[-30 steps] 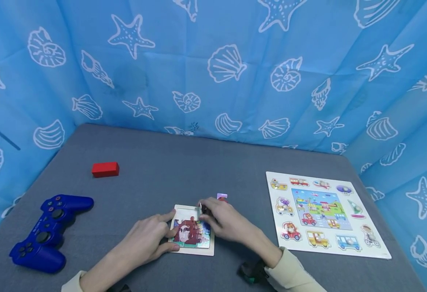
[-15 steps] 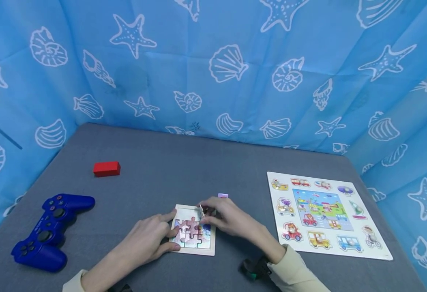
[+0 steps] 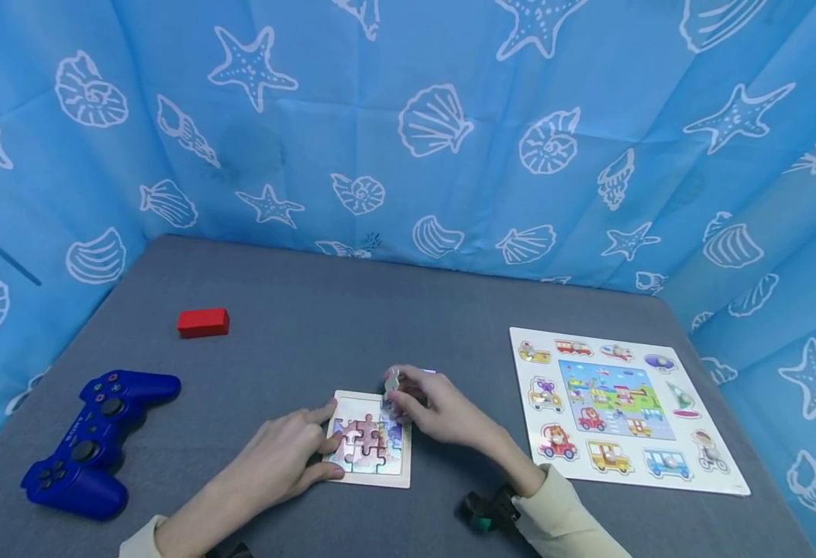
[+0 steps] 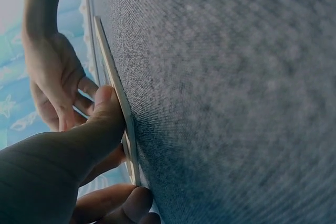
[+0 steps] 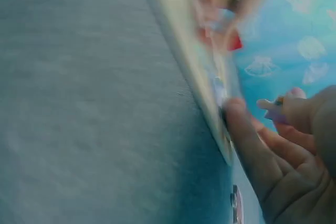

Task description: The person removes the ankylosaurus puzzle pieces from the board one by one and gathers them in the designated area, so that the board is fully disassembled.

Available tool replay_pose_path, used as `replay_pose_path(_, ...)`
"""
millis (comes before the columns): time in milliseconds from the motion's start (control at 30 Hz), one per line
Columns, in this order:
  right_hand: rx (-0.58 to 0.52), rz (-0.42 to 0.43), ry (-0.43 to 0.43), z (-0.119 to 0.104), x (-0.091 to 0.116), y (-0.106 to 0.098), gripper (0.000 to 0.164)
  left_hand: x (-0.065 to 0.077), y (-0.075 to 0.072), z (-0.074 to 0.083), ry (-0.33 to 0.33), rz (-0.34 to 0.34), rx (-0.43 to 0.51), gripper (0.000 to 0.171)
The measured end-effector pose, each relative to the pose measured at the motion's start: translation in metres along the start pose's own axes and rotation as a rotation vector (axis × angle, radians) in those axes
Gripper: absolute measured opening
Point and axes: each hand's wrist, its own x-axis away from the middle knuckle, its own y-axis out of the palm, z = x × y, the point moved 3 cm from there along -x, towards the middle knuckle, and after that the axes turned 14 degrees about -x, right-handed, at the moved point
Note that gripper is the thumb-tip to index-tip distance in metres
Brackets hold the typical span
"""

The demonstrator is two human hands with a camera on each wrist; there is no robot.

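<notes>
A small wooden jigsaw tray (image 3: 373, 480) lies on the grey table, with interlocked pieces (image 3: 366, 448) filling its lower part and a bare strip along its top. My left hand (image 3: 289, 449) holds the tray's left side, thumb near the lower corner and index finger near the upper one. Between right thumb and fingertips I pinch a jigsaw piece (image 3: 392, 380), tilted up above the tray's upper right corner; its purple part shows in the right wrist view. Another finger of my right hand (image 3: 442, 407) appears at the tray's edge there. A loose purple piece (image 3: 430, 371) lies mostly hidden behind that hand.
A blue game controller (image 3: 97, 442) lies at the left, and a red block (image 3: 203, 322) sits farther back. On the right is a white peg-puzzle board (image 3: 627, 484) with vehicle pieces. Blue shell-patterned cloth (image 3: 435, 186) hangs around the table.
My right hand has lifted the piece up and slightly away from the tray's upper right corner, tilting it. It now covers more of the loose purple piece. My left hand stays put.
</notes>
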Motion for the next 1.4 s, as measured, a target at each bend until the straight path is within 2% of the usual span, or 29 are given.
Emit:
replay_pose_path(67, -0.052, 0.000, 0.020, 0.002, 0.001, -0.003, 0.027, 0.000, 0.000, 0.000, 0.002, 0.002, 0.003, 0.039)
replay_pose_path(133, -0.059, -0.005, 0.034, 0.003, 0.001, -0.004, 0.028, 0.000, 0.000, 0.000, 0.002, -0.001, 0.005, 0.039)
replay_pose_path(367, 0.019, -0.007, 0.011, -0.004, 0.002, 0.001, 0.038, -0.002, 0.001, -0.001, -0.002, -0.008, 0.011, 0.039)
replay_pose_path(700, 0.090, 0.045, -0.049, -0.014, 0.007, -0.002, 0.037, -0.001, 0.001, -0.001, 0.002, -0.003, 0.003, 0.041)
replay_pose_path(1033, 0.212, 0.099, -0.059, -0.019, 0.017, -0.021, 0.036, 0.001, 0.001, -0.002, 0.000, 0.004, 0.004, 0.039)
replay_pose_path(1167, 0.272, 0.136, -0.025, -0.018, 0.023, -0.032, 0.039, 0.002, 0.001, -0.002, 0.004, 0.015, 0.005, 0.040)
replay_pose_path(1400, 0.402, 0.173, 0.013, -0.009, 0.035, -0.054, 0.032, 0.002, 0.001, -0.002, 0.002, 0.021, 0.004, 0.041)
